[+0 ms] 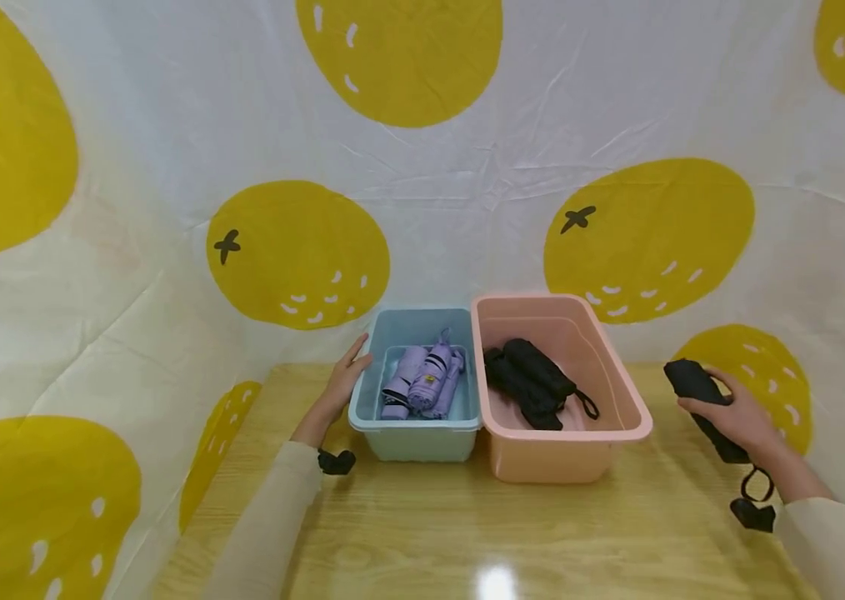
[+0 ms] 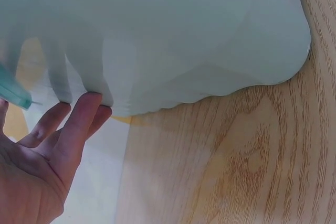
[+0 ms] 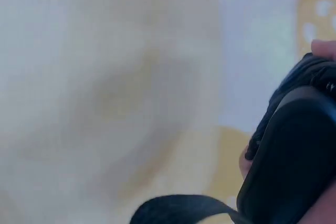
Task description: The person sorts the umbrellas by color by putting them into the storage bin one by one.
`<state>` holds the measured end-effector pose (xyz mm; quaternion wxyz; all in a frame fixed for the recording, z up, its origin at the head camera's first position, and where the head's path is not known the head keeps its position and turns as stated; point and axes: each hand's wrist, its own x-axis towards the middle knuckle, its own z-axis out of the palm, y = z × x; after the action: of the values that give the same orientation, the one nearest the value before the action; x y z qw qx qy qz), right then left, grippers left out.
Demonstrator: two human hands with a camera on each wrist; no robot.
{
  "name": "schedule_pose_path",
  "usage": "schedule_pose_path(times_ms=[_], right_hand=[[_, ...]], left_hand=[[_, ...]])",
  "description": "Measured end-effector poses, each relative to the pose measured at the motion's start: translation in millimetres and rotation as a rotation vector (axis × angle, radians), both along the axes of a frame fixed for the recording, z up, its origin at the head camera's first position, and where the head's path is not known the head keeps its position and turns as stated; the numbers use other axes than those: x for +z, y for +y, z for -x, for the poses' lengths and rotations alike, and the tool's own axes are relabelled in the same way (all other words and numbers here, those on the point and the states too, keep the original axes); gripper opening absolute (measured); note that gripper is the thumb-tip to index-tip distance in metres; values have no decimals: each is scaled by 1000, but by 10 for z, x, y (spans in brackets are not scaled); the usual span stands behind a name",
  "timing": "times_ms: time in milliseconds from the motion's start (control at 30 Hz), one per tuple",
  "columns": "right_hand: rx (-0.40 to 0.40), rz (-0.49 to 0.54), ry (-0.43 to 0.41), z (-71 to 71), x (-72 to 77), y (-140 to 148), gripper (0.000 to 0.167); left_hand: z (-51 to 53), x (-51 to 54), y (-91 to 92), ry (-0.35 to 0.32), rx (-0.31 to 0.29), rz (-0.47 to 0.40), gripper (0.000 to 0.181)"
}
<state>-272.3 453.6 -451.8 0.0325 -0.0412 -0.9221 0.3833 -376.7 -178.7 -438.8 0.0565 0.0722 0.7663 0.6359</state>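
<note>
My right hand point(image 1: 747, 418) grips a folded black umbrella point(image 1: 695, 385) above the table's right side. In the right wrist view the umbrella's smooth handle end point(image 3: 291, 150) and a strap point(image 3: 173, 208) show close up. My left hand point(image 1: 342, 385) is at the left side of a light blue bin point(image 1: 418, 446); in the left wrist view its extended fingers point(image 2: 84, 114) rest against the bin wall. Several folded purple umbrellas point(image 1: 430, 379) lie in this bin. Beside it, a pink bin point(image 1: 552, 460) contains folded black umbrellas point(image 1: 538, 367), one with a wrist loop over its side.
Both bins stand side by side at the back of a wooden table point(image 1: 407, 533). Behind and to the sides hangs a white cloth point(image 1: 437, 217) with large yellow fruit prints. A black wrist device point(image 1: 336, 462) sits on each forearm.
</note>
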Motion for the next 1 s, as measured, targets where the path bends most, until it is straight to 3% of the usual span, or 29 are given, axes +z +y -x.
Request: schedule_pose_path(times_ms=[200, 433, 633, 767, 900, 1000], right_hand=[[12, 53, 47, 126, 568, -102, 95], [44, 49, 53, 96, 985, -276, 95], [84, 47, 29, 199, 1243, -550, 99], [90, 63, 26, 290, 1382, -754, 103], [87, 50, 57, 387, 1474, -967, 104], [92, 31, 79, 491, 1490, -1121, 105]], left_hand=[[157, -155, -75, 67, 42, 28, 55], [161, -248, -44, 62, 18, 31, 57], [143, -262, -32, 41, 30, 32, 56], [144, -237, -35, 9, 8, 7, 58], [138, -224, -19, 12, 17, 5, 59], [90, -151, -12, 13, 16, 9, 58]])
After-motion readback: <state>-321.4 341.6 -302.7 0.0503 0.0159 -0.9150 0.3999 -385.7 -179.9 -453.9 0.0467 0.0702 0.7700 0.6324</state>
